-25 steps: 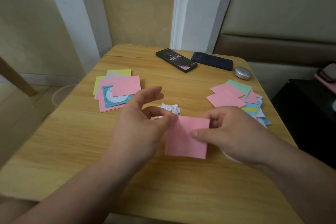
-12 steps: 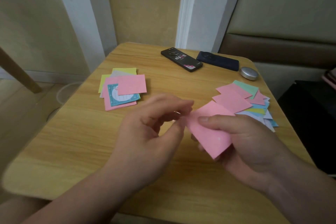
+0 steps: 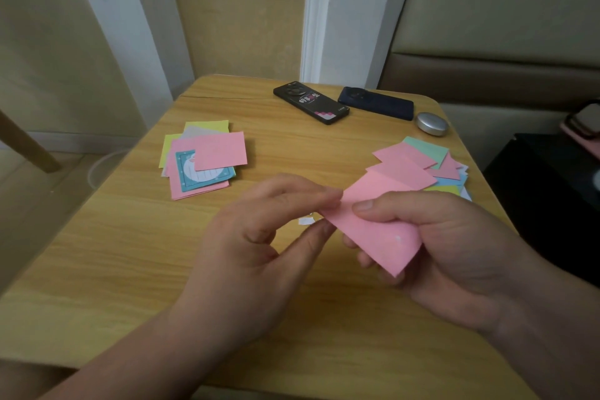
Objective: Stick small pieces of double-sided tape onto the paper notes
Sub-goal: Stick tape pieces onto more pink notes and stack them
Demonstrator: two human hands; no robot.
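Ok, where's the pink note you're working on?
Head view, centre-right: the pink note is held above the table in the right hand, the left hand pinching its left corner, just nearer than the right pile.

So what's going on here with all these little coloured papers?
A person at a wooden table is working on one pink note. The right hand holds it just above the table, thumb on top, while the left hand pinches its left corner; any tape between those fingertips is hidden. Small white scraps lie underneath. One pile of notes sits to the left and a fanned pile to the right, neither touched.
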